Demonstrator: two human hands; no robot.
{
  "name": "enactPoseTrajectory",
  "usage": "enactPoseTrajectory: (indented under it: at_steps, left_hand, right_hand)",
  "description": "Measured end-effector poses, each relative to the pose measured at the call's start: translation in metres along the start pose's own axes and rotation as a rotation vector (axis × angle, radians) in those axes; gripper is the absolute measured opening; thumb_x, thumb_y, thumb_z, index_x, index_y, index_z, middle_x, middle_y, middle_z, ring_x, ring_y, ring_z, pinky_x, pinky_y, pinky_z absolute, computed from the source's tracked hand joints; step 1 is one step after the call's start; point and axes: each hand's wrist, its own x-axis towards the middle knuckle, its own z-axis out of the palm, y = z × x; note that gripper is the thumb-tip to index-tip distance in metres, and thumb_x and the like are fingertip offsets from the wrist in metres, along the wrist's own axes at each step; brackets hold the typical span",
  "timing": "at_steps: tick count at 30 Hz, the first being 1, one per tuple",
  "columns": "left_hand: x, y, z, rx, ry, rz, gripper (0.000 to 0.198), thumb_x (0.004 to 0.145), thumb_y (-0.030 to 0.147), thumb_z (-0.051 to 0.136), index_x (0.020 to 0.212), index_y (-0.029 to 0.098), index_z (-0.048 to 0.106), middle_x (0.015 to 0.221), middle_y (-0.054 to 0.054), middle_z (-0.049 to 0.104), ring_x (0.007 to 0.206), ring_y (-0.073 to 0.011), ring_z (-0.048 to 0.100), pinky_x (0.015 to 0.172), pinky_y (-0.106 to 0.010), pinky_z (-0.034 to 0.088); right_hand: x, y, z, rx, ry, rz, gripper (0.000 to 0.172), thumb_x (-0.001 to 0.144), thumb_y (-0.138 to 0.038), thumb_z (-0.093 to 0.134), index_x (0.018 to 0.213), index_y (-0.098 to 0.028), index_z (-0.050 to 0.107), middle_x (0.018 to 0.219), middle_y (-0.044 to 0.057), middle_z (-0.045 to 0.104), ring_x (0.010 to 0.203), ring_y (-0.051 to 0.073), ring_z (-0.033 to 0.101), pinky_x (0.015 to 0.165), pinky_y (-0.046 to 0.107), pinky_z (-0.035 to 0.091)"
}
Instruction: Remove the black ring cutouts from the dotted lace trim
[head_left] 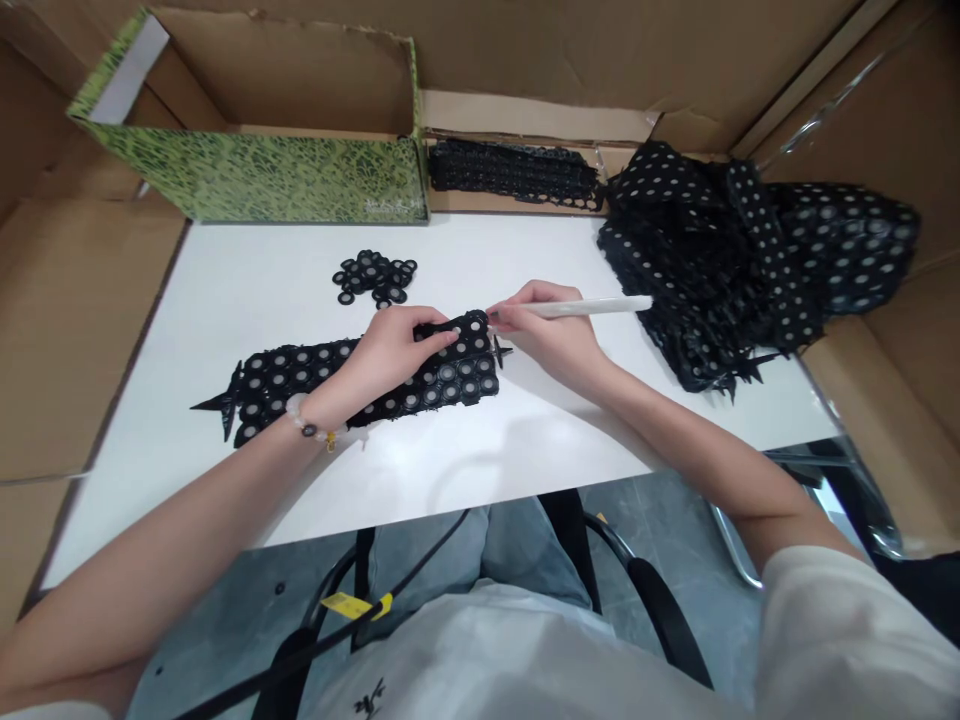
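A black strip of joined rings with grey centres (442,382) lies across the white tabletop (450,470), with spiky trimmed ends at its left. My left hand (397,350) rests on it and grips its upper edge, hiding the strip's middle. My right hand (544,330) is shut on a slim white stick (585,308), whose tip meets the strip's top right corner. A small cluster of loose black rings (373,277) sits just beyond my left hand. A beaded bracelet (313,420) circles my left wrist.
A large heap of the black ringed material (750,260) lies at the right of the table. Behind it, another black strip (514,172) lies in a cardboard tray. A green patterned box (247,170) stands at the back left, with cardboard walls (90,330) around the table.
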Motion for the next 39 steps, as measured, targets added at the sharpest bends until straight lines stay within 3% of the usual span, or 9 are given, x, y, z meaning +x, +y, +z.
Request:
enactPoseTrajectory:
  at_steps: [3,5,12,18,21,25,33,39]
  left_hand:
    - [-0.002,0.003,0.003,-0.006,0.004,0.007,0.035,0.087,0.055,0.066,0.085,0.022,0.077,0.093,-0.006,0.082,0.09,-0.027,0.071,0.086,-0.036,0.051]
    - [-0.004,0.007,0.004,-0.013,0.0,0.029,0.036,0.088,0.056,0.066,0.087,0.022,0.077,0.094,-0.006,0.082,0.091,-0.027,0.071,0.087,-0.036,0.052]
    - [-0.007,0.01,0.007,0.007,-0.002,0.071,0.031,0.09,0.051,0.066,0.088,0.022,0.078,0.094,-0.005,0.082,0.09,-0.0262,0.071,0.087,-0.036,0.053]
    - [-0.007,0.008,0.009,0.042,-0.002,0.072,0.027,0.091,0.047,0.066,0.09,0.022,0.078,0.094,-0.005,0.082,0.088,-0.0256,0.071,0.085,-0.036,0.051]
    - [-0.008,0.01,0.009,0.114,0.011,0.096,0.025,0.093,0.044,0.065,0.089,0.023,0.078,0.096,-0.006,0.082,0.095,-0.028,0.071,0.098,-0.042,0.049]
    - [-0.007,0.011,0.011,0.171,0.042,0.124,0.02,0.093,0.039,0.066,0.089,0.022,0.076,0.104,-0.008,0.082,0.109,-0.0315,0.069,0.121,-0.055,0.031]
    - [-0.008,0.008,0.016,0.121,0.067,0.11,0.024,0.091,0.041,0.065,0.096,0.022,0.079,0.103,-0.008,0.082,0.105,-0.0312,0.067,0.103,-0.047,0.045]
    - [-0.007,0.004,0.018,0.043,0.083,0.069,0.025,0.089,0.044,0.067,0.092,0.021,0.076,0.104,-0.008,0.081,0.102,-0.0294,0.068,0.096,-0.043,0.049]
  right_hand:
    - [-0.001,-0.001,0.003,0.001,-0.057,-0.021,0.021,0.085,-0.039,0.078,0.082,-0.019,0.073,0.113,0.01,0.08,0.103,0.023,0.073,0.092,0.038,0.056]
    - [-0.002,0.001,0.005,-0.028,-0.11,-0.045,0.021,0.085,-0.04,0.079,0.084,-0.019,0.074,0.11,0.009,0.08,0.105,0.023,0.072,0.094,0.038,0.054]
    - [-0.006,0.003,0.009,-0.115,-0.099,-0.019,0.025,0.086,-0.043,0.076,0.079,-0.021,0.068,0.075,0.0,0.068,0.071,0.016,0.059,0.067,0.031,0.045]
    - [-0.006,-0.001,0.008,-0.144,-0.107,-0.024,0.022,0.088,-0.04,0.074,0.081,-0.021,0.067,0.072,-0.001,0.064,0.068,0.015,0.055,0.064,0.03,0.041]
    - [-0.007,-0.002,0.009,-0.18,-0.112,-0.045,0.02,0.089,-0.038,0.073,0.082,-0.02,0.068,0.075,0.0,0.066,0.07,0.015,0.056,0.065,0.03,0.041]
    - [-0.008,-0.004,0.009,-0.203,-0.113,-0.037,0.02,0.089,-0.04,0.072,0.082,-0.021,0.067,0.075,0.0,0.066,0.07,0.016,0.056,0.066,0.03,0.041]
    - [-0.008,-0.009,0.008,-0.202,-0.119,-0.033,0.019,0.088,-0.038,0.071,0.081,-0.021,0.065,0.073,-0.001,0.065,0.068,0.016,0.056,0.064,0.031,0.042]
    - [-0.009,-0.01,0.009,-0.191,-0.131,-0.043,0.018,0.089,-0.036,0.07,0.081,-0.021,0.064,0.074,-0.001,0.065,0.067,0.015,0.055,0.065,0.031,0.042]
